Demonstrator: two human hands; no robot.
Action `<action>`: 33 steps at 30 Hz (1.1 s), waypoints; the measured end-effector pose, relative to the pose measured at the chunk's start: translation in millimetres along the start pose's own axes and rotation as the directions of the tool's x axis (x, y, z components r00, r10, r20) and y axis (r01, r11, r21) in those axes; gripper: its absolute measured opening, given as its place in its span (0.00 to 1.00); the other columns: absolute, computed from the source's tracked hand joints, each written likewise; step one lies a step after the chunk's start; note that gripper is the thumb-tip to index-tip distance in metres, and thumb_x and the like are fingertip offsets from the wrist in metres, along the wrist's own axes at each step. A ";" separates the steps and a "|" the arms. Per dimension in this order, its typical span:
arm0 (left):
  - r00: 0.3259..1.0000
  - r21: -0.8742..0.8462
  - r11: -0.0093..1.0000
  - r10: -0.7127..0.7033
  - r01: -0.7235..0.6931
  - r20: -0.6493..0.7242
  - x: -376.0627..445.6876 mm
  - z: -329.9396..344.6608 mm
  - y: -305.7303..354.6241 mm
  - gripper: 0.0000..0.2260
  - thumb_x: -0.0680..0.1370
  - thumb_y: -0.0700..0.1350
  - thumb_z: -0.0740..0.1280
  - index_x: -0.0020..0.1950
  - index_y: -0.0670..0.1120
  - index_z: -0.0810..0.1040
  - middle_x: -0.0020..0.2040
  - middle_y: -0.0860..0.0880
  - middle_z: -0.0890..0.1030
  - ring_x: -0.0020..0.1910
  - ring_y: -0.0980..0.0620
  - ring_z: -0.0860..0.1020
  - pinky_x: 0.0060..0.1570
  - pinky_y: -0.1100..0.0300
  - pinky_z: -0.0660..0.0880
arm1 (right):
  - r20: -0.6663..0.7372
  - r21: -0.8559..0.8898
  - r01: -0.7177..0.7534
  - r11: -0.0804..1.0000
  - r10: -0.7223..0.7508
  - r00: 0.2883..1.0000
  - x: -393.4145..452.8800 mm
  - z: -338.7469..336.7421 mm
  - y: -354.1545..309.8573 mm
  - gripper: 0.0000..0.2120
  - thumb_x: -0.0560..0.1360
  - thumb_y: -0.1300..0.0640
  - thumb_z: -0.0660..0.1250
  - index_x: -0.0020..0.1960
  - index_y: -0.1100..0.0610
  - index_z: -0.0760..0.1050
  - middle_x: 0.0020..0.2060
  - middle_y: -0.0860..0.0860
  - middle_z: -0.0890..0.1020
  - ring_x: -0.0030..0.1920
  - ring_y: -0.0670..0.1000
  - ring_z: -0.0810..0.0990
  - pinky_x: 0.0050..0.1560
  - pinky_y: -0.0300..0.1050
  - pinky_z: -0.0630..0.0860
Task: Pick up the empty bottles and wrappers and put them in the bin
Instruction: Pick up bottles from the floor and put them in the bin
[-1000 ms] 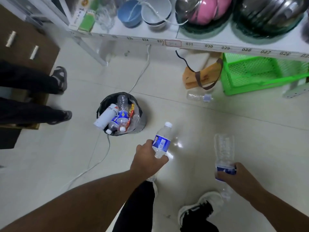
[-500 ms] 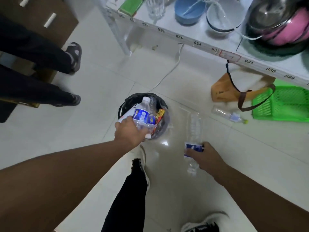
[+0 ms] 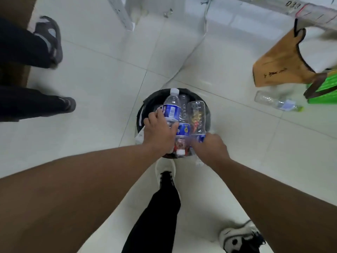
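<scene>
The round black bin [image 3: 145, 108] stands on the floor straight ahead, packed with bottles and a red wrapper. My left hand [image 3: 160, 132] grips a capped bottle with a blue label [image 3: 171, 106] over the bin's left half. My right hand [image 3: 209, 148] holds a clear uncapped bottle [image 3: 197, 117] by its blue-labelled end, base pointing away, over the bin's right half. Another clear empty bottle [image 3: 273, 103] lies on the tiles to the right.
A tan bag with dark straps [image 3: 284, 63] and a green basket [image 3: 328, 88] sit at right under a numbered white shelf [image 3: 310, 11]. A white cable [image 3: 193, 50] runs to the bin. Another person's legs and sandals [image 3: 52, 42] are at left. My shoes flank the bin's near side.
Both hands have moved forward over the bin; the right-hand bottle came from beside it to above it. The view has closed in on the bin.
</scene>
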State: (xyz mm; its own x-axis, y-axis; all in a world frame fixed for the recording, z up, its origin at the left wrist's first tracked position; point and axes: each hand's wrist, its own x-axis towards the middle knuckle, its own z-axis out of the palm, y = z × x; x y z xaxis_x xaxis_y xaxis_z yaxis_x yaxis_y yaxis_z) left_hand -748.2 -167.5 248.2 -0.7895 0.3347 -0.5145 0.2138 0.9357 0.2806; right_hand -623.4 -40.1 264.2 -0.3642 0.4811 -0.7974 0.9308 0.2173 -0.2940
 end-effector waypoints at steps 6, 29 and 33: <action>0.999 0.042 0.998 0.037 -0.036 -0.023 12.7 -9.9 -12.9 0.41 0.82 0.65 0.65 0.86 0.44 0.55 0.77 0.41 0.67 0.73 0.41 0.66 0.72 0.46 0.67 | 0.040 -0.038 0.014 0.999 -0.012 0.999 -6.2 11.5 -9.1 0.32 0.80 0.32 0.65 0.68 0.58 0.76 0.63 0.59 0.77 0.61 0.63 0.81 0.63 0.57 0.79; 0.981 -0.068 0.980 0.180 -0.184 -0.068 -70.3 -49.7 4.2 0.33 0.77 0.57 0.72 0.80 0.52 0.67 0.78 0.48 0.70 0.75 0.45 0.66 0.71 0.44 0.71 | -0.087 0.191 -0.022 0.981 0.039 0.995 -80.0 -77.0 114.1 0.43 0.76 0.26 0.64 0.81 0.53 0.68 0.75 0.59 0.72 0.73 0.60 0.78 0.72 0.62 0.75; 0.962 -0.017 0.963 0.268 -0.269 -0.043 -91.2 -36.4 45.2 0.32 0.77 0.54 0.73 0.79 0.51 0.69 0.75 0.47 0.73 0.74 0.43 0.68 0.71 0.44 0.70 | -0.114 0.211 -0.051 0.976 0.077 0.990 -94.9 -112.8 167.2 0.44 0.75 0.26 0.66 0.81 0.53 0.68 0.75 0.60 0.73 0.73 0.60 0.77 0.72 0.59 0.74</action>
State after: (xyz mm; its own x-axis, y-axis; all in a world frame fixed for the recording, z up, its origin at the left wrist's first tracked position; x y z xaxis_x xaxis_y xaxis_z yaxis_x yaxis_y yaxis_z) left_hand -687.5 -159.8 337.4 -0.7273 0.5683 -0.3849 0.4089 0.8091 0.4221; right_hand -436.8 46.3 350.2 -0.2929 0.5902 -0.7522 0.9339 0.0081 -0.3573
